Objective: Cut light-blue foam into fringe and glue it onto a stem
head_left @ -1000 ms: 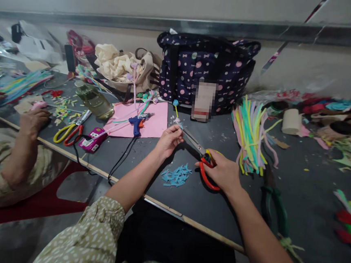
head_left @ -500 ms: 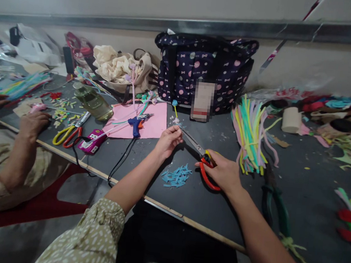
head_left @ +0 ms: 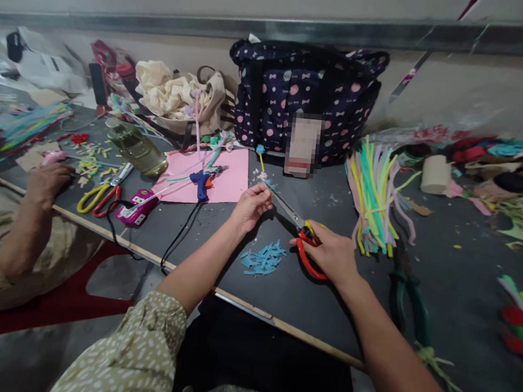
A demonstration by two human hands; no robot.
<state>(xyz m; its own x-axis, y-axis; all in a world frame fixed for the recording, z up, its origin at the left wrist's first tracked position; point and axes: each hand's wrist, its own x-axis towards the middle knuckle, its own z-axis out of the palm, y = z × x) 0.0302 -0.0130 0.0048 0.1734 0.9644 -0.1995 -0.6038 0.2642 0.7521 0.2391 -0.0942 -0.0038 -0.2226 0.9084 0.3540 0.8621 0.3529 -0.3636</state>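
Note:
My right hand (head_left: 334, 251) grips a pair of scissors (head_left: 294, 214) by its red and yellow handles, the blades pointing up and left. The blade tips reach my left hand (head_left: 254, 204), whose thumb and fingers are pinched together. Whatever lies between those fingers is too small to make out. On the dark table below both hands is a loose pile of short blue clippings (head_left: 264, 258). Just beyond my left fingertips, small pale and blue scraps (head_left: 261, 176) lie by a yellow stem with a blue tuft (head_left: 260, 151).
A patterned bag (head_left: 307, 90) stands at the back with a phone-like item before it. Bundled pipe cleaners (head_left: 373, 200) and green-handled pliers (head_left: 411, 294) lie right. Left are a glue gun (head_left: 201, 184) on pink paper, a bottle (head_left: 137, 151), other scissors (head_left: 100, 199) and a co-worker's hands (head_left: 49, 183).
The whole view has shifted slightly. My hands and the scissors keep nearly the same pose, and the blue pile looks unchanged. The co-worker's farther hand has moved slightly left.

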